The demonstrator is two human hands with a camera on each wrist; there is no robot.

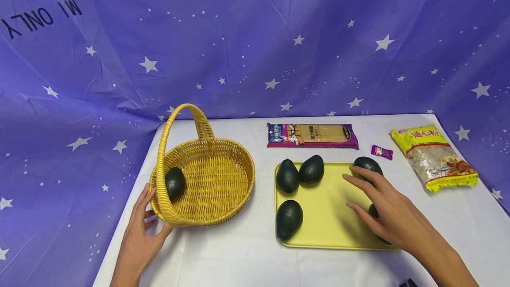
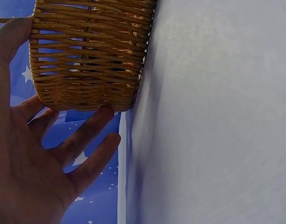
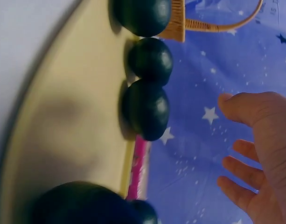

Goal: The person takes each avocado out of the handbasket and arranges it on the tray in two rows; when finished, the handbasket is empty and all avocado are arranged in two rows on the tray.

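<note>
A yellow wicker basket (image 1: 227, 145) with a tall arched handle stands on the left, with one dark green avocado (image 1: 175, 184) inside against its left wall. My left hand (image 1: 140, 238) touches the basket's near left side, thumb and fingers spread along the weave (image 2: 87, 60). On a yellow tray (image 1: 326, 216) lie several more avocados (image 1: 289, 219), three of them along its left part. Above the tray's right end hovers my right hand (image 1: 388, 211), fingers apart and holding nothing. Beneath it one avocado (image 1: 373, 211) is mostly hidden; another (image 1: 367, 165) shows just beyond its fingertips.
Behind the tray lie a pack of noodles (image 1: 312, 136) and a small purple packet (image 1: 381, 152). A yellow bag of pasta (image 1: 438, 158) is at the right. Purple star-printed cloth (image 1: 247, 56) hangs behind the white-covered table (image 1: 223, 256). A dark object (image 1: 408, 283) shows at the bottom edge.
</note>
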